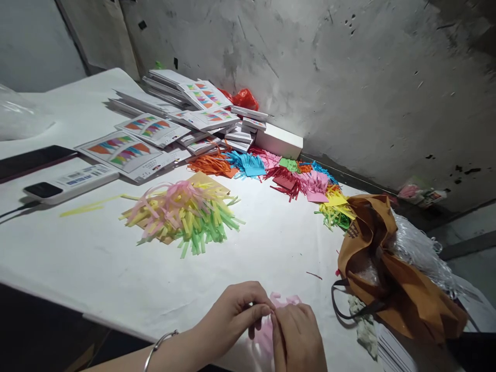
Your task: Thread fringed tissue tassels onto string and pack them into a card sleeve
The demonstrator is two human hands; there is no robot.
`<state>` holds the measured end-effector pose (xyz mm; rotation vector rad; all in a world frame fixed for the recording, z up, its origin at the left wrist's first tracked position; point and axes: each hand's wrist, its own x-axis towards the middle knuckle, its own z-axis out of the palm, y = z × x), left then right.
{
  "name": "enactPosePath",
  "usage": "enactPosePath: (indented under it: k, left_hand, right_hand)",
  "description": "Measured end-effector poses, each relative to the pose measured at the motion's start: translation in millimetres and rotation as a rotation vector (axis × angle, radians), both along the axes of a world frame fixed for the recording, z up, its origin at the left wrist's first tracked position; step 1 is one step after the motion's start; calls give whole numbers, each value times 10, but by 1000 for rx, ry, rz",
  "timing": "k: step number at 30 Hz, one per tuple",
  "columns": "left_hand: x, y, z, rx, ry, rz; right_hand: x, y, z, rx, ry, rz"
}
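Both hands meet at the near edge of the white table [101, 268]. My left hand [232, 312], with a metal bangle on the wrist, pinches pink paper strips [284, 300] with its fingertips. My right hand [296, 336] is curled round the same pink strips from the right. The strips stick out above and between the two hands. A loose heap of pink, yellow and green paper strips [182, 214] lies on a brown card farther out on the table.
Orange, blue, red, pink, green and yellow fringed papers [287, 178] lie along the wall. Stacked printed cards [155, 129] and a white box [279, 140] sit behind. A remote [70, 183] and dark phone [31, 160] lie left. A brown bag [387, 268] slumps right.
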<state>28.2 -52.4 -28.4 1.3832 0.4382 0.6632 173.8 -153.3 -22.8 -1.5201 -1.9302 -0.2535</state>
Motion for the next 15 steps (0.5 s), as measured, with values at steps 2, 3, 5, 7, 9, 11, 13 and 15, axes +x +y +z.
enactPosePath:
  k: [2, 3, 5, 7, 9, 11, 13, 15]
  left_hand:
    - [-12, 9, -22, 36, -31, -7]
    - [-23, 14, -32, 58, -47, -9]
    - [-54, 28, -32, 124, -64, -4]
    - [-88, 52, 6, 251, -52, -8]
    - [-113, 83, 77, 374, -19, -27]
    - [-125, 110, 150, 411, 2, -46]
    - [-124, 121, 193, 342, 15, -60]
    - [-115, 110, 193, 201, 30, -78]
  right_hand:
    - [-5, -11, -24, 7, 25, -33]
    - [-9, -18, -37, -2, 48, -46]
    - [-20, -35, -64, -44, 118, -73]
    - [-31, -54, -92, -102, 213, -86]
    - [-40, -68, -116, -159, 310, -65]
    - [-49, -76, -130, -194, 387, -31]
    - [-55, -80, -132, -192, 436, -19]
    - [-60, -81, -129, -164, 448, -34]
